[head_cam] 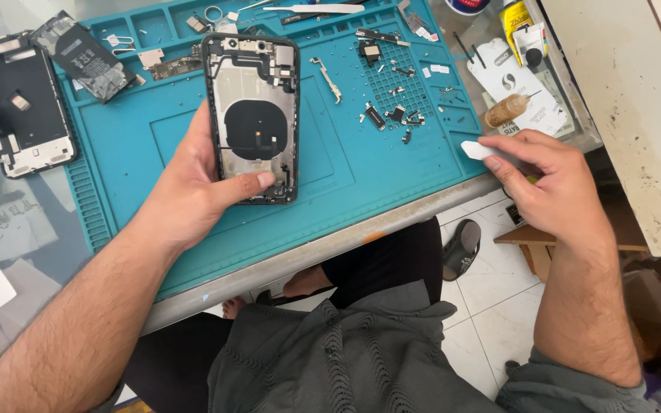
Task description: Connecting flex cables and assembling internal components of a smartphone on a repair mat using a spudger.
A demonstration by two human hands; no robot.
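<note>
My left hand (196, 183) grips an opened phone housing (252, 115), thumb pressed on its lower edge. The housing shows a round black coil and bare metal inside, and it is lifted over the teal work mat (361, 153). At the mat's right edge, my right hand (548, 183) pinches a small white flat pry tool (474, 149) between thumb and fingers.
A detached phone screen (21, 103) lies face down at the far left, beside a black battery (82, 55). Small screws, brackets and connectors (392, 99) are scattered on the mat. A small brown bottle (508, 109) lies on a white card at the right. Tweezers (323, 9) rest at the top.
</note>
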